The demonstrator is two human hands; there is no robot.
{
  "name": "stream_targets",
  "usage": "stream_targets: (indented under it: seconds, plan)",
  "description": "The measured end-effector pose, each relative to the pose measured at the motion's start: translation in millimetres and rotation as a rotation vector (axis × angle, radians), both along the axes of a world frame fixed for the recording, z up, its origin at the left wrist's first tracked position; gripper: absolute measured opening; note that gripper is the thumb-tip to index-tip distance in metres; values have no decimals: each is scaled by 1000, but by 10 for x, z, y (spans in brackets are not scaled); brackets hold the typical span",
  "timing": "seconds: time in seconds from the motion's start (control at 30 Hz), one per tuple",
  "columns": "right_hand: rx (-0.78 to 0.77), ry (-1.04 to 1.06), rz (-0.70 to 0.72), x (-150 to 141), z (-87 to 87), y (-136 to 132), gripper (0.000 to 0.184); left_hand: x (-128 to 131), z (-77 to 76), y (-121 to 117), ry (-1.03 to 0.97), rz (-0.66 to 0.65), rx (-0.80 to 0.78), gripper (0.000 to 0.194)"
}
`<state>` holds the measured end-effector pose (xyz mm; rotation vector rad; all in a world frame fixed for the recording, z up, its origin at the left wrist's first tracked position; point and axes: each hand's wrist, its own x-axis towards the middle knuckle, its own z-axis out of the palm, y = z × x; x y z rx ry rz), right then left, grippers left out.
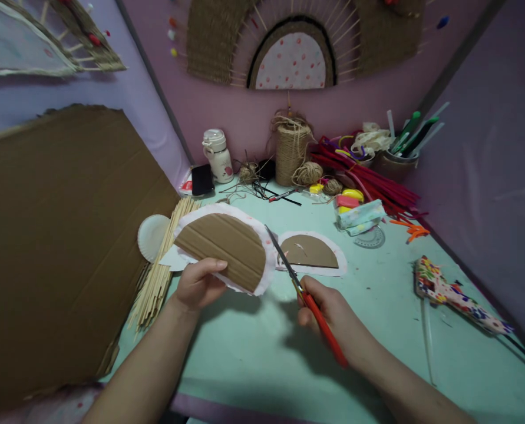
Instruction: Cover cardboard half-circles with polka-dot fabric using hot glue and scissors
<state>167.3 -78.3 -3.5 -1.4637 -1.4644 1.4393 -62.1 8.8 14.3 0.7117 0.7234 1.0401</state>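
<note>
In my left hand [202, 281] is a half-round piece of cardboard [227, 244] backed with white cloth whose border sticks out around the edge. The thumb lies on the cardboard and the fingers are behind it. My right hand [328, 309] grips red-handled scissors [289, 268]. Their blades point up and left, and the tip is close to the right edge of the cloth border; whether they touch I cannot tell. Behind the blades, a second half-round cardboard piece [315, 250] lies flat on white cloth on the table.
A large cardboard sheet [59, 253] stands at left beside a bundle of thin sticks [154, 288]. Twine [291, 153], a white bottle [218, 158] and red pipe cleaners [377, 185] line the back. A flower-patterned glue gun [456, 297] lies at right on the pale green table [253, 359].
</note>
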Motion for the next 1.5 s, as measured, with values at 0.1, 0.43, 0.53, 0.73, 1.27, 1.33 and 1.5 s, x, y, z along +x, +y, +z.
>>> stream_targets:
  seconds: [0.1, 0.43, 0.53, 0.73, 1.27, 1.33, 1.5]
  plan:
    - [-19, -12, 7, -3, 18, -9, 16, 17, 17, -4, -1, 13, 12, 56]
    - [-40, -41, 59, -2, 72, -17, 23, 7, 1, -15, 12, -32, 16, 58]
    - [-20, -42, 67, -2, 62, -14, 24, -5, -6, -6, 13, -41, 28, 57]
    - [23, -31, 57, 3, 81, -13, 25, 11, -12, -6, -4, -41, 12, 60]
    - [-32, 61, 23, 14, -25, -32, 17, -32, -59, 21, 9, -139, 33, 63]
    - [-19, 51, 23, 16, -26, -26, 18, -52, -67, 29, 2, -143, 44, 64]
    - [75, 29, -64, 10, 2, 10, 23, -92, -71, 53, -36, -141, 63, 61]
